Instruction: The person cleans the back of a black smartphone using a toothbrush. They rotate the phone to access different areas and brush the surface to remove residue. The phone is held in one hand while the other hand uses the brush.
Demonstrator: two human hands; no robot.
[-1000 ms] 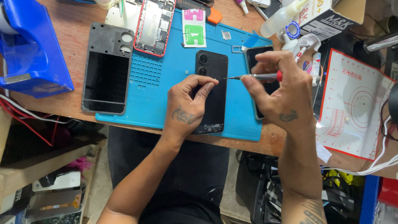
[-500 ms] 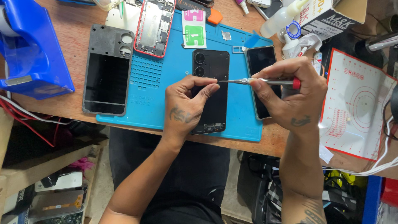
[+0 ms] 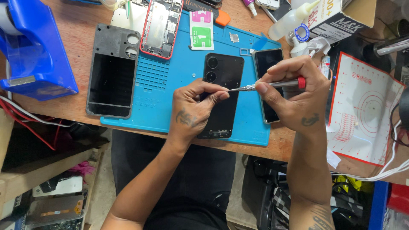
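Black phone (image 3: 222, 91), back side up with two camera rings at its top, is laid on the blue work mat (image 3: 170, 98) and pinned under the left hand (image 3: 191, 113). Left hand is curled, thumb and forefinger pinched together at the screwdriver tip; whether anything small is held between them cannot be told. Right hand (image 3: 294, 96) is closed around a slim metal screwdriver (image 3: 266, 85) with a red band, held level, tip pointed at the left fingertips above the phone's upper middle. Second dark phone (image 3: 270, 81) is partly covered beneath the right hand, just beside the first. Left of the left hand, a grey phone frame (image 3: 111, 70) is laid half on the mat, half on the wooden tabletop (image 3: 47, 106). Beyond it, an opened red-edged phone (image 3: 161, 27) is seen. White printed mat (image 3: 366, 106) is placed to the right of the right hand; blue bin (image 3: 34, 51) sits far left.
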